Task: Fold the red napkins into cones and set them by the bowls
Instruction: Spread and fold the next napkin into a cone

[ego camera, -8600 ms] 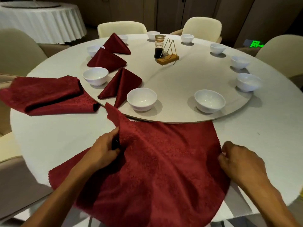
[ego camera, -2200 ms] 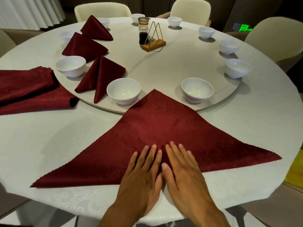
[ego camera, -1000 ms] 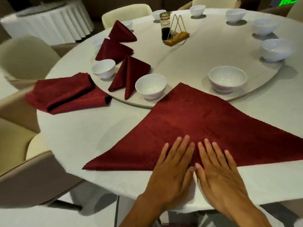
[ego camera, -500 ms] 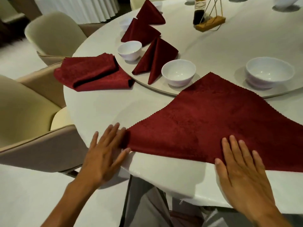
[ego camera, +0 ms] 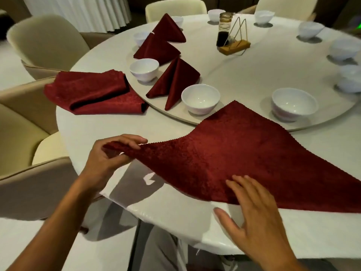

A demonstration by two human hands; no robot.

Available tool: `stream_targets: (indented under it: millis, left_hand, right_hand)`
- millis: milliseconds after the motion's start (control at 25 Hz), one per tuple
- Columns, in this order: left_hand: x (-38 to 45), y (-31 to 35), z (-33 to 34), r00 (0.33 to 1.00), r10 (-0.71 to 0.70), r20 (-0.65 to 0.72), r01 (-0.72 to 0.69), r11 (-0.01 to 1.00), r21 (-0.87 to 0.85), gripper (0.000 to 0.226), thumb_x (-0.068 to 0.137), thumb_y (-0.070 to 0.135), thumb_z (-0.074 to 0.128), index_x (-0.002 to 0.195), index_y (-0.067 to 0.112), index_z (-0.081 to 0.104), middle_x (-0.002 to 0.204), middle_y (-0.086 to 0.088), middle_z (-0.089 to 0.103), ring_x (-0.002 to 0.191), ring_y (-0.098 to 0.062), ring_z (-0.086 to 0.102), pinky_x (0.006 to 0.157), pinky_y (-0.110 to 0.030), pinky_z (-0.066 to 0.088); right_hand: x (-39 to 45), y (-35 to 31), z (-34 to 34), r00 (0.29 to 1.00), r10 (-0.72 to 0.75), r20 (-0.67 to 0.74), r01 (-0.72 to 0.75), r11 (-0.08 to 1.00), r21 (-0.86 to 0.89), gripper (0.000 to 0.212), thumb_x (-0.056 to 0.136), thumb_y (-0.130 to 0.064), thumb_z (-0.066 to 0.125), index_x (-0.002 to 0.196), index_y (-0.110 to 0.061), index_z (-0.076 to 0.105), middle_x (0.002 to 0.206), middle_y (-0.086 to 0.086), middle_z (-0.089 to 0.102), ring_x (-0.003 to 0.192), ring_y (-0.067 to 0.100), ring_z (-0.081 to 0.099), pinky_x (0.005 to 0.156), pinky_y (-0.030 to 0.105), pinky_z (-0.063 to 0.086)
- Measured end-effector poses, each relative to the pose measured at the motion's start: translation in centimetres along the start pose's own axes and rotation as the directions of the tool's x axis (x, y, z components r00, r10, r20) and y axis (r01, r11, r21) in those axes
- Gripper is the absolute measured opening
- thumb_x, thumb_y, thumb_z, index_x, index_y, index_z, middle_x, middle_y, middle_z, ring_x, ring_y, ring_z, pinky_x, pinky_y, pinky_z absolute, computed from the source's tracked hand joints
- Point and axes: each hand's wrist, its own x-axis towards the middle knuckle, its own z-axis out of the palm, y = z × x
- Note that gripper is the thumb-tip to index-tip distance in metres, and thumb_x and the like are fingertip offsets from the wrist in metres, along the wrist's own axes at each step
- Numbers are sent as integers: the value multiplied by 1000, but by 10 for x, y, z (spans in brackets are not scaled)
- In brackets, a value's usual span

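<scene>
Lying across the near rim of the round table [ego camera: 82,122], head view: one red napkin [ego camera: 244,153] folded to a triangle, its apex resting on the edge of the turntable [ego camera: 244,75] between two white bowls, its right corner running out of view.

Left hand [ego camera: 105,155]: fingers and thumb curled round the napkin's left corner, which is raised clear of the table.

Right hand [ego camera: 259,214]: fingers straight and spread, flat on the napkin's near edge, thumb on the tablecloth beside it.

Near-left bowl [ego camera: 200,98]: on the turntable, just left of the apex. Near-right bowl [ego camera: 293,106]: on the turntable, right of the apex.

Folded cones, three: first cone [ego camera: 173,83] on the turntable, just left of the near-left bowl; second cone [ego camera: 158,48] and third cone [ego camera: 169,29] farther back along the turntable's left rim, with a further bowl [ego camera: 144,69] between first and second.

Stack of folded red napkins [ego camera: 93,92]: on the tablecloth, touching the turntable's left edge.

Condiment stand [ego camera: 233,41]: near the turntable's middle.

Cream chairs [ego camera: 46,42]: around the table.
</scene>
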Motion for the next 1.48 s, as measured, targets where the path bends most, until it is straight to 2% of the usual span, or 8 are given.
stream_targets:
  millis: [240, 440, 560, 760, 960, 1080, 1200, 1480]
  left_hand:
    - [84, 54, 65, 999, 18, 50, -19, 1000, 9, 16, 75, 14, 76, 84, 27, 78, 89, 1, 77, 84, -13, 72, 68, -14, 52]
    - [143, 52, 126, 985, -162, 59, 126, 910, 396, 10, 80, 16, 77, 73, 11, 73, 69, -5, 72, 65, -20, 70, 59, -29, 56]
    - [161, 34, 163, 997, -54, 50, 9, 763, 646, 8, 78, 17, 74, 78, 11, 68, 65, 0, 64, 70, -20, 63, 61, -26, 48]
    - [169, 19, 199, 997, 44, 71, -82, 632, 770, 43, 87, 15, 62, 128, 18, 51, 103, -11, 70, 98, -33, 63, 86, -43, 49]
    - [92, 11, 193, 920, 380, 96, -309, 553, 774, 46, 89, 27, 63, 132, 14, 54, 113, -7, 70, 90, -28, 68, 74, -37, 55]
    - [50, -14, 145, 973, 199, -116, -32, 617, 786, 43, 92, 41, 54, 130, 21, 55, 117, -2, 67, 103, -25, 58, 84, -38, 46]
    - [50, -28, 118, 976, -126, -176, 203, 819, 537, 36, 92, 39, 64, 126, 32, 57, 105, 3, 70, 100, -15, 62, 87, -42, 51]
    - [60, -49, 109, 978, -172, -114, 206, 813, 544, 14, 89, 29, 71, 95, 40, 66, 77, 17, 70, 74, 5, 65, 63, -12, 46]
  right_hand:
    - [9, -21, 3, 987, 105, -122, -100, 994, 43, 10, 77, -34, 64, 79, -24, 65, 78, -10, 61, 73, 21, 57, 71, 38, 41]
    - [-13, -14, -4, 920, 346, -183, -247, 876, 415, 28, 71, -32, 68, 97, -38, 60, 67, -21, 59, 64, -3, 51, 69, 21, 39]
    - [-7, -7, -7, 907, 392, -156, -317, 877, 360, 35, 68, -16, 84, 88, -34, 62, 62, -23, 58, 60, 0, 48, 65, 22, 41]
    - [8, 7, -8, 880, 450, -150, -377, 856, 354, 21, 75, -14, 81, 78, -30, 67, 66, -17, 64, 57, 5, 56, 56, 28, 45]
    - [14, 15, -3, 904, 397, -157, -353, 901, 251, 18, 75, -15, 80, 78, -27, 67, 70, -11, 64, 60, 15, 61, 49, 29, 47]
    - [14, 14, -1, 909, 378, -174, -337, 914, 227, 20, 73, -15, 81, 77, -27, 66, 72, -10, 64, 61, 16, 62, 49, 28, 47]
    - [13, 16, 0, 914, 371, -165, -334, 917, 217, 19, 76, -16, 79, 78, -28, 65, 75, -10, 64, 63, 17, 61, 51, 29, 47]
    - [11, 22, 3, 935, 253, -247, -256, 966, 19, 7, 83, -16, 71, 86, -21, 70, 80, -2, 62, 61, 22, 58, 50, 33, 45]
